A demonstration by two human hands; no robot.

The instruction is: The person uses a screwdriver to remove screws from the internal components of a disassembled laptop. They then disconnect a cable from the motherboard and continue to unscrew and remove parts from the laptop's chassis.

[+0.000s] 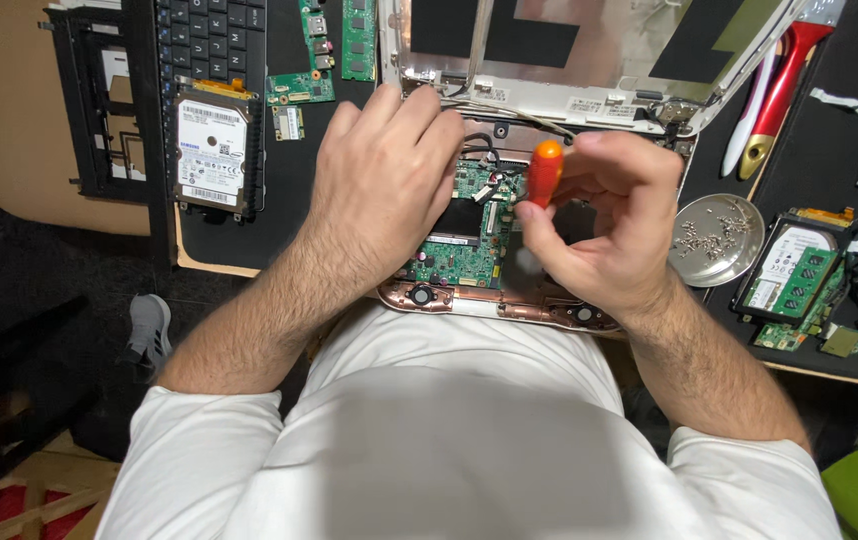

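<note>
An opened laptop base with a green circuit board lies at the table's near edge, between my arms. My left hand rests palm down on the board's left side, fingers curled toward black cables near the hinge. My right hand grips a screwdriver with an orange handle, held upright over the board's right part. Its tip is hidden behind my fingers. The laptop's lid lies open flat beyond the base.
A hard drive and a black keyboard lie at the left, small green boards beside them. A round metal dish of screws sits right of my hand. Another drive with a memory stick and red-handled tools lie farther right.
</note>
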